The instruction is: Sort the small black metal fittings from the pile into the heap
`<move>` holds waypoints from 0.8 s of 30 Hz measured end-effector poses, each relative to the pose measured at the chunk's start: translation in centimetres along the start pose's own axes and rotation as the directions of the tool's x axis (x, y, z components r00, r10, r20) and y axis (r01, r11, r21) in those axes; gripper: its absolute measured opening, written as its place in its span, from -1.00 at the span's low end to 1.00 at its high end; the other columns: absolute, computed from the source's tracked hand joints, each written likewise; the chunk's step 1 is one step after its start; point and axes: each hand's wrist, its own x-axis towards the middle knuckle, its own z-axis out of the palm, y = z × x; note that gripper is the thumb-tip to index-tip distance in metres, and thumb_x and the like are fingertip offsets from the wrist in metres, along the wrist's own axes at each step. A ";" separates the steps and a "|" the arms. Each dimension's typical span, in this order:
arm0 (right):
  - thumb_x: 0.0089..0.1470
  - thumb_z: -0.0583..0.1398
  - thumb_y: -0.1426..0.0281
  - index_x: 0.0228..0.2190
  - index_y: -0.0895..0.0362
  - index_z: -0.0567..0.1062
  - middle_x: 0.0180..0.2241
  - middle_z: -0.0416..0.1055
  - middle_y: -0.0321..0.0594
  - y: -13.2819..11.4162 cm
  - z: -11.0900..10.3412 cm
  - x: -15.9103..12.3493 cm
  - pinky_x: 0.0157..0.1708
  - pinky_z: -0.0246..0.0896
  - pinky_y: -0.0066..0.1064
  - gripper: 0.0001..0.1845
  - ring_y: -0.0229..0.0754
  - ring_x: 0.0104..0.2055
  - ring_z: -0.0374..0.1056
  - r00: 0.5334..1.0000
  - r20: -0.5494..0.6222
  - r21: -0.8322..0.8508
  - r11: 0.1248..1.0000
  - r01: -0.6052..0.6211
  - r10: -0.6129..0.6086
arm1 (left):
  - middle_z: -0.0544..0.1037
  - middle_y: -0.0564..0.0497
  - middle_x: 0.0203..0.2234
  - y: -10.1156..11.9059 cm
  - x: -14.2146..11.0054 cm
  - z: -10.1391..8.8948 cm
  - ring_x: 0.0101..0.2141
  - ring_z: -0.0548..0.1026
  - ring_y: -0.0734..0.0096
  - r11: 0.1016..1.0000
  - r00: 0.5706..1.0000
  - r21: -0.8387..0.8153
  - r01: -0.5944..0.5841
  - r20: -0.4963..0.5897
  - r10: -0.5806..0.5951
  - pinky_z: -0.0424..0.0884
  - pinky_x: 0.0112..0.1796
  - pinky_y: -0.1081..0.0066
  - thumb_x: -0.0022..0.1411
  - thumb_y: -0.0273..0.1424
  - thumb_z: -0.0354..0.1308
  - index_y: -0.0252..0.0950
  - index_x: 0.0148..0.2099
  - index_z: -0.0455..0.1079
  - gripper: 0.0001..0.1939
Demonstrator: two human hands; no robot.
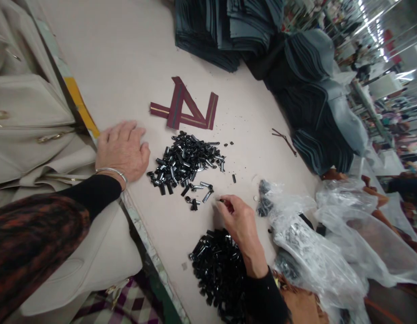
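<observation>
A big, busy room [387, 103] with rows of bright lights [375, 27] is behind the pale table [107, 58], and it looks blurry. Tall piles of dark sheets [211, 27] stand along the far side of the table. Clear plastic bags [316, 252] lie crumpled on the right, near the right hand [240, 225]. That hand pinches a small black piece [221, 200] between its thumb and finger, just above the table. The left hand [122, 150] lies palm down near the table's edge, with its fingers loose and a bit spread, and it holds nothing. A shiny bracelet [114, 171] goes around the left wrist. Between the two hands is a heap of little black and silver pieces [186, 159], with a few loose pieces [207, 195] beside it. Another heap of black pieces [220, 274] sits under the right wrist, nearer the person. Dark red zipper strips [176, 105] lie past the first heap, and some of them cross. Cream bags [26, 99] with gold zippers are on the left, next to the table.
</observation>
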 end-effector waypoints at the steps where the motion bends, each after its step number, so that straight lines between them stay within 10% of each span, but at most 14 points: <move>1: 0.28 0.19 0.33 -0.14 0.10 0.61 -0.32 0.58 -0.19 0.1 0.1 -0.1 -0.26 0.36 -0.35 -0.79 -0.13 -0.34 0.48 0.998 0.055 0.016 1.000 0.009 -0.010 | 0.36 -0.34 0.33 0.1 0.0 -0.1 0.36 0.25 -0.17 1.000 1.000 -0.001 0.005 0.003 -0.005 0.11 0.30 -0.18 0.38 -0.23 -0.20 -0.44 0.27 0.37 -0.40; 10: 0.32 0.07 0.39 0.04 0.19 0.59 -0.21 0.65 0.05 3.1 -0.4 0.8 -0.17 0.41 -0.17 -0.61 0.03 -0.25 0.55 0.974 -0.161 -0.161 0.969 -0.185 0.159 | 0.31 -0.27 0.38 0.1 0.1 -0.3 0.43 0.15 -0.04 0.997 0.997 -0.055 0.060 0.055 -0.057 0.04 0.34 -0.13 0.33 -0.13 -0.25 -0.36 0.30 0.35 -0.32; 17: 0.33 0.10 0.44 -0.05 0.11 0.61 -0.13 0.60 -0.04 -2.3 0.8 0.9 0.01 0.43 -0.24 -0.70 -0.06 -0.07 0.52 0.988 -0.035 0.089 0.984 0.154 -0.152 | 0.33 -0.30 0.37 0.1 -0.1 -0.2 0.40 0.19 -0.12 0.997 0.999 -0.062 0.038 0.031 -0.036 0.07 0.32 -0.19 0.38 -0.20 -0.18 -0.36 0.29 0.36 -0.40; 24: 0.26 0.28 0.39 -0.05 0.12 0.62 -0.24 0.58 -0.11 -5.4 1.3 -0.2 -0.11 0.43 -0.27 -0.77 -0.02 -0.18 0.52 0.962 0.182 -0.022 0.978 0.209 -0.202 | 0.34 -0.27 0.37 0.0 0.0 -0.2 0.38 0.22 -0.12 0.998 0.999 -0.047 0.033 0.025 -0.031 0.06 0.32 -0.17 0.39 -0.25 -0.13 -0.32 0.30 0.36 -0.45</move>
